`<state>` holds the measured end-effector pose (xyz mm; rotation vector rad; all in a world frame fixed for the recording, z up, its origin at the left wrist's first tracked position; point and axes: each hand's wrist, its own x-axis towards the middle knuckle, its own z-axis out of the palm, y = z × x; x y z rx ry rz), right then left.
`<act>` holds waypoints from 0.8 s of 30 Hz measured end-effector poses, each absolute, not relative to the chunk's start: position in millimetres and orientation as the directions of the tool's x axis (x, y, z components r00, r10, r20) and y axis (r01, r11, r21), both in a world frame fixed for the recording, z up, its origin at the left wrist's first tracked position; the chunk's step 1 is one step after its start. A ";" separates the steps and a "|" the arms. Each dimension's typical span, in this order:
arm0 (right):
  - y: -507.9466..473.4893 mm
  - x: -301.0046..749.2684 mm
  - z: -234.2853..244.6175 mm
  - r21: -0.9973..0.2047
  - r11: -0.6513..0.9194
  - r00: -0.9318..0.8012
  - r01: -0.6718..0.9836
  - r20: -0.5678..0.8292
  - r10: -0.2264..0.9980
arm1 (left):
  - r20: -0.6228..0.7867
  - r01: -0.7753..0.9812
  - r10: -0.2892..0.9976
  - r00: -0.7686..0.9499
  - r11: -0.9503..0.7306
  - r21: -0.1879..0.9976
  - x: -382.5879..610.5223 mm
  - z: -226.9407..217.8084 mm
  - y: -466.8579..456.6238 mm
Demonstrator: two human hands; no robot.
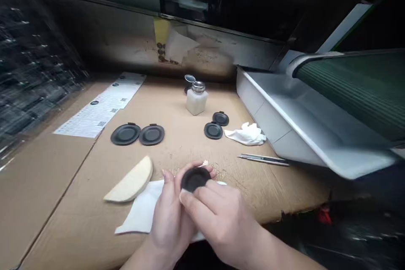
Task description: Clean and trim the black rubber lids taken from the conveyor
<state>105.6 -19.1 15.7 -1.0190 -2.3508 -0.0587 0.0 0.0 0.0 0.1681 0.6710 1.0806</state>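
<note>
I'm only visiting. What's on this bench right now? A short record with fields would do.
surface: cardboard-covered bench
left hand: holds small black disc
right hand: grips the same disc's edge
under the hands: white sheet
beside it: cream half-moon pad
farther back: two larger black discs, two smaller black discs, white bottle, crumpled white cloth, slim metal tool
left: printed paper
right: grey tray

Cardboard-topped bench point(63, 202): black discs point(125, 133), bottle point(196, 100), rag point(247, 134)
</note>
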 end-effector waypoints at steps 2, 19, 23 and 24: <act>-15.9 126.0 16.4 -0.296 0.675 -0.455 0.676 0.553 0.698 | -0.397 -0.769 0.863 0.314 0.476 0.426 1.4 -0.6 2.5; -17.8 104.4 4.7 -0.541 0.452 -0.121 0.709 0.539 0.834 | -0.324 -0.768 0.887 0.329 0.451 0.454 1.5 -0.5 0.7; -19.4 104.1 3.6 -0.493 0.484 -0.137 0.723 0.584 0.800 | -0.346 -0.763 0.885 0.313 0.451 0.464 1.4 -0.9 1.8; -20.9 105.8 3.8 -0.480 0.496 -0.167 0.724 0.576 0.800 | -0.358 -0.759 0.881 0.310 0.456 0.465 1.2 -0.7 2.1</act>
